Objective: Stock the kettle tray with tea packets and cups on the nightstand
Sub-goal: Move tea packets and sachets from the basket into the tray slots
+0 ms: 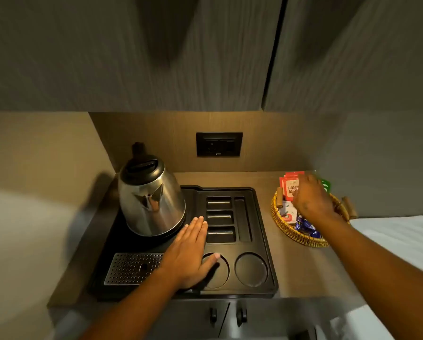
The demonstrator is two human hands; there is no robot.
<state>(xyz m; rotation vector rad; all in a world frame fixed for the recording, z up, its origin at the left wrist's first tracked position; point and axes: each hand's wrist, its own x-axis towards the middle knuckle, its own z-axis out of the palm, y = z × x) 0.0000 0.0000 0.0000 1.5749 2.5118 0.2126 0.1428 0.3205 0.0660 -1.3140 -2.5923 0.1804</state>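
Note:
A black kettle tray (262, 217) lies on the wooden nightstand top, with a steel kettle (151, 195) on its left part. Three short slots, one long slot and two round cup wells (251, 269) in the tray hold nothing. My left hand (193, 251) rests flat on the tray, fingers together, thumb over the left cup well. To the right stands a round wicker basket (282, 229) with red tea packets (289, 186), white packets and blue sachets (306, 228). My right hand (311, 200) is over the basket, on the packets; its grip is hidden. No cups are in view.
A perforated metal drip grate (132, 267) sits in the tray's front left corner. A black wall socket (219, 144) is on the back panel. Cabinets hang overhead. Two cupboard handles (241, 315) show below the top. A white bed edge (397, 239) lies at the right.

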